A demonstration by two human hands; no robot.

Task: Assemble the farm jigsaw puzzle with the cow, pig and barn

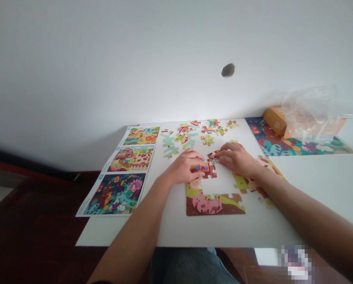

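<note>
My left hand rests over the upper left of a partly joined jigsaw, its curled fingers on a red puzzle piece with purple and yellow. Just above and to the right, my right hand pinches a small puzzle piece with a figure on it. Whether that piece touches the red one, I cannot tell. Below lies a joined strip with a pink pig. Under my right wrist is another joined group in green, cream and brown, partly hidden by the forearm.
Several loose puzzle pieces lie along the back of the white table. A sheet with three printed pictures is at the left. At the back right, an orange box and clear plastic wrapping sit on a dark, colourful picture.
</note>
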